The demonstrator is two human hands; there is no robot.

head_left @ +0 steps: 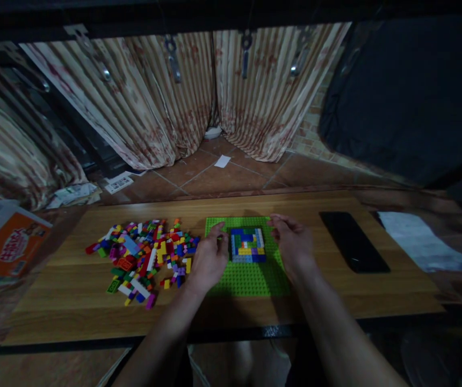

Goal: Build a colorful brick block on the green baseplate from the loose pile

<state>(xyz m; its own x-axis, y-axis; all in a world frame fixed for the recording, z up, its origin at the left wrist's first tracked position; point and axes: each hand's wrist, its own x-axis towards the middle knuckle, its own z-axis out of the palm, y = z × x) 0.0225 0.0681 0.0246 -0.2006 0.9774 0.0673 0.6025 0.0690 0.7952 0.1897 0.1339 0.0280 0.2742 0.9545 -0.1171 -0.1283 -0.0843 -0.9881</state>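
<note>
A square build of toy bricks [247, 245], in blue, yellow, green and white, sits on a green studded baseplate [251, 282]. My left hand [210, 257] is over the plate's left side, beside the build. Its fingers are bent but apart, and no brick shows in them. Over the right side of the plate, my right hand [294, 244] points its fingers toward the far edge. They look loosely spread, with nothing visible between them. Left of the plate lies a loose pile of mixed-colour bricks [150, 255].
A black phone-like slab [354, 242] lies on the wooden table [70, 301] at the right. White paper [424, 242] is beyond the table's right end. At the far left stands a plastic box with an orange label [11, 244]. Striped curtains [166, 102] hang behind.
</note>
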